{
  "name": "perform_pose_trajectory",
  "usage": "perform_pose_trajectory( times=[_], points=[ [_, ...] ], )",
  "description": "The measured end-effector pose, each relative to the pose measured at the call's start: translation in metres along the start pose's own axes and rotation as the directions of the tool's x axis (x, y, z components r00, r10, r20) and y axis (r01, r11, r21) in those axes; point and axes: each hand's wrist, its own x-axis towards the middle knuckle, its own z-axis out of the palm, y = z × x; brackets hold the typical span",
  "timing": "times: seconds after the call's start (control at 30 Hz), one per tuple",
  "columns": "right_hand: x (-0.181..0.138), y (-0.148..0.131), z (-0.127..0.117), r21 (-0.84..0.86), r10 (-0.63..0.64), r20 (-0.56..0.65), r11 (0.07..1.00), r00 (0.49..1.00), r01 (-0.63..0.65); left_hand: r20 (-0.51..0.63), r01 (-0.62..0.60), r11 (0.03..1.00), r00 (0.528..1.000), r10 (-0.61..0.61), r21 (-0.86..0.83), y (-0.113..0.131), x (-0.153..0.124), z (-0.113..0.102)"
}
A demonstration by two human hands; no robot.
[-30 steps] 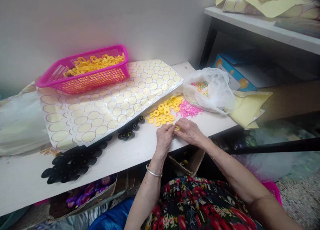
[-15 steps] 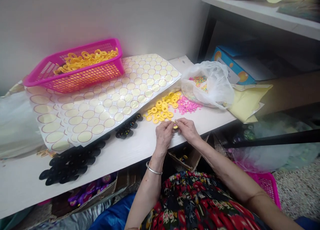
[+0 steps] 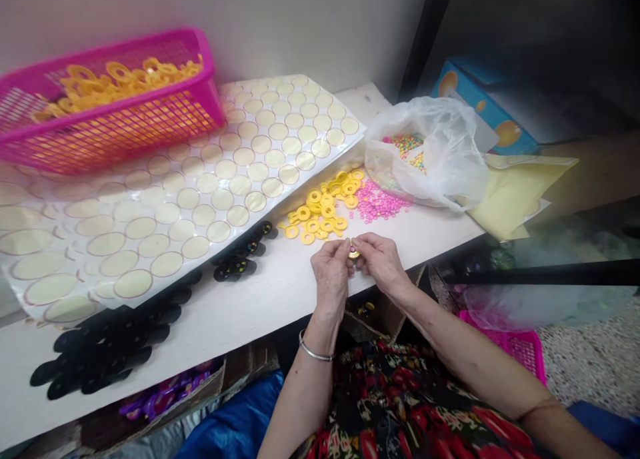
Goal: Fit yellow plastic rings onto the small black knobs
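Note:
Both my hands meet over the front edge of the white table, pinching one small yellow ring (image 3: 354,253) with a pink spot in its middle. The fingers of my left hand (image 3: 332,271) are closed on its left side. Opposite, my right hand (image 3: 381,262) grips the right side with thumb and fingertips. Just beyond the fingers lies a heap of yellow rings (image 3: 327,210), some with a short tab. Touching that heap on the right is a spread of tiny pink beads (image 3: 380,202).
Behind the beads sits a white plastic bag (image 3: 440,159) of multicoloured beads. A pink basket (image 3: 150,126) of yellow rings stands on sticker sheets (image 3: 240,186) at left. Black pieces (image 3: 110,346) lie along the front left. A blue box (image 3: 510,126) is at right, cardboard boxes below the table.
The view has shifted closer, so the basket and sheets sit further left. My hands stay together on the yellow ring, which now shows more of its lower edge.

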Motion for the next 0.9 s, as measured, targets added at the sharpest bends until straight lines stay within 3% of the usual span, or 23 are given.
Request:
perform_pose_trajectory(
  times=[0.2,0.37,0.5,0.7,0.9],
  points=[
    [0.002,0.0,0.0,0.028,0.03,0.015,0.999,0.999,-0.031,0.021,-0.004,1.0,1.0,0.004,-0.001,-0.003,0.005,-0.003],
    [0.003,0.0,-0.01,0.128,0.074,0.181,0.987,0.981,-0.098,0.064,-0.024,0.999,0.998,0.025,-0.023,0.0,0.005,-0.007],
    [0.005,-0.004,-0.016,0.109,0.093,0.277,0.986,0.956,-0.128,0.085,-0.002,1.0,0.996,0.004,-0.013,0.002,0.006,-0.008],
    [0.003,-0.003,-0.013,0.073,0.019,0.226,0.997,0.974,-0.036,0.103,-0.043,0.997,0.994,0.037,0.06,0.002,0.013,-0.009],
    [-0.001,0.005,-0.016,0.199,-0.059,0.127,0.979,0.99,0.033,0.265,-0.124,0.986,0.96,0.091,0.112,0.003,0.011,-0.026]
  ],
)
